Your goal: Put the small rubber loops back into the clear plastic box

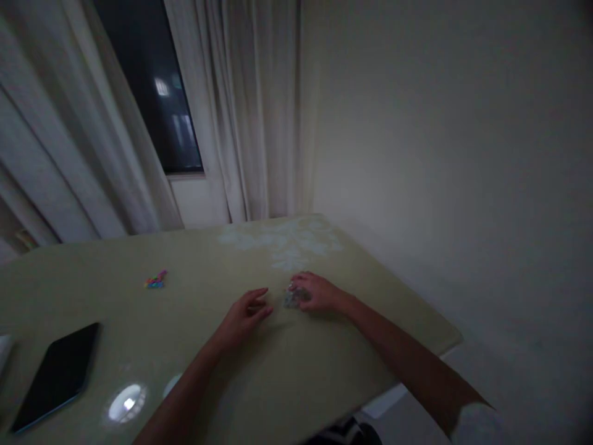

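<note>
Near the middle of the table, my right hand (315, 292) is closed over a small, clear, shiny packet (291, 297) that seems to hold grey-blue bits. Its fingers cover part of the packet, and the contents are too blurred to name. Just left of it is my left hand (248, 314), thumb and fingers apart, with nothing between them. A short gap separates these fingertips from the packet. Further left on the table lies a little pile of bright pink, blue, green and orange pieces (156, 280), touched by neither hand.
A black tablet (59, 374) lies on the yellowish table (296, 377) at the lower left, by a white object (4, 349) cut off by the frame. Lamp light reflects off the tabletop. Curtains (259, 111) and a wall (440, 154) stand behind and to the right.
</note>
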Demonstrator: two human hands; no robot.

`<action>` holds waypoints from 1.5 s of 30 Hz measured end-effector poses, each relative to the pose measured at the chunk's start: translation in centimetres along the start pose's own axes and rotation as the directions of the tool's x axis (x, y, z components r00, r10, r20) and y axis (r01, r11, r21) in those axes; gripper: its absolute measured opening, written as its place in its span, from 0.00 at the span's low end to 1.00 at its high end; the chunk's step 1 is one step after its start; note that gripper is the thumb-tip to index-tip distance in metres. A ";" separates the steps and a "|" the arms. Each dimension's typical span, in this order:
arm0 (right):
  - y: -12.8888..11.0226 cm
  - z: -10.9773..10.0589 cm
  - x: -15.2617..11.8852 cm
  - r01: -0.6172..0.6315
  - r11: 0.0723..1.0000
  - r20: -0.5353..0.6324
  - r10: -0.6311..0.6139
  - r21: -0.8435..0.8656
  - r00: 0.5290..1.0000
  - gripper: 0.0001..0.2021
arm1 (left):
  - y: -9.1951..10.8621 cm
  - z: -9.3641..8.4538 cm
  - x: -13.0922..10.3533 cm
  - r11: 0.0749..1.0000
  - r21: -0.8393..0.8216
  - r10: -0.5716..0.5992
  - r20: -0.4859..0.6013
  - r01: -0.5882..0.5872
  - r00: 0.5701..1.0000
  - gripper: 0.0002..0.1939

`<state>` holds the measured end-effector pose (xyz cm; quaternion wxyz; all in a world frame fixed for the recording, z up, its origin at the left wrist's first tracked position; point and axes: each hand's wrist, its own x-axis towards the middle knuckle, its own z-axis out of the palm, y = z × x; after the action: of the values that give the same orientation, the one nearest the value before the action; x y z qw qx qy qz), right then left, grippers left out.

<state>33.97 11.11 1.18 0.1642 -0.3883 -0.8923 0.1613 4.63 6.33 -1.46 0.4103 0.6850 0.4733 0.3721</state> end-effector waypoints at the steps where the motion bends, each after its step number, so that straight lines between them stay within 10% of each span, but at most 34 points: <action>1: 1.2 -0.8 -0.3 -0.051 0.998 -0.035 0.050 -0.022 0.998 0.25 | -0.1 0.1 0.0 1.000 0.005 -0.006 -0.016 0.006 1.000 0.34; 9: 5.8 -5.9 -2.0 -0.295 0.941 -0.208 0.259 -0.168 0.943 0.21 | -0.5 0.7 2.6 0.993 0.115 -0.008 -0.144 0.025 0.989 0.23; 14: 2.0 -2.3 0.1 -0.240 0.953 -0.248 0.191 -0.187 0.950 0.28 | -0.9 1.0 2.7 0.984 0.179 0.043 -0.211 -0.004 0.976 0.18; 25: -9.5 5.2 6.1 0.285 0.949 -0.100 -0.273 0.135 0.957 0.35 | -0.7 1.2 0.2 0.939 0.253 0.257 -0.070 -0.232 0.964 0.10; 45: -9.9 6.8 4.6 0.174 0.822 -0.125 -0.125 0.543 0.984 0.26 | 1.0 0.6 -0.7 0.877 0.451 0.158 0.058 -0.167 0.986 0.14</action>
<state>21.78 7.01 -0.02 0.3185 -0.2597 -0.8278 0.3819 5.34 5.34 -0.90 0.2108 0.8026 0.4839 0.2778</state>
